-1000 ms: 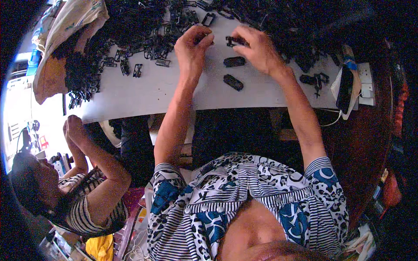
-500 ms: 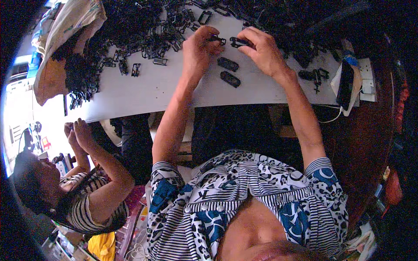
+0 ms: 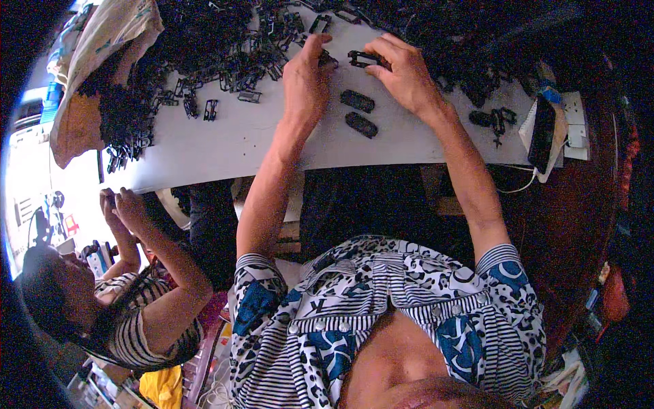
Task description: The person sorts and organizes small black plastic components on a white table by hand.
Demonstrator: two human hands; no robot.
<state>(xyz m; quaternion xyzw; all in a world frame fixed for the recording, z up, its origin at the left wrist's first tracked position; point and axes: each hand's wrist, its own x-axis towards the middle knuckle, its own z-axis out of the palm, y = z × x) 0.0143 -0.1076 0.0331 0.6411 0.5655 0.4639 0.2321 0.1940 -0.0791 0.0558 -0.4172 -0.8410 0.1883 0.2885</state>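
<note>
My right hand [image 3: 411,78] pinches a black plastic frame [image 3: 361,60] between thumb and fingers, above the white tabletop [image 3: 225,146]. To its left, my left hand [image 3: 305,85] is raised, with its fingers bent around a small dark piece that I cannot make out. A gap separates the two hands. Below them, two black oval plastic pieces lie flat, an upper oval piece [image 3: 357,101] and a lower oval piece [image 3: 361,125].
A large heap of black plastic parts [image 3: 204,41] covers the far side. Loose frames [image 3: 211,110] lie at its edge. A phone [image 3: 541,133] on a cable and a white power strip [image 3: 576,126] sit at right. A sack [image 3: 116,61] stands far left; another person [image 3: 157,320] sits at left.
The frame in my right hand has turned and shifted slightly left and up. My left hand has drawn back left, and the frame that stuck out from its fingers is no longer plainly visible.
</note>
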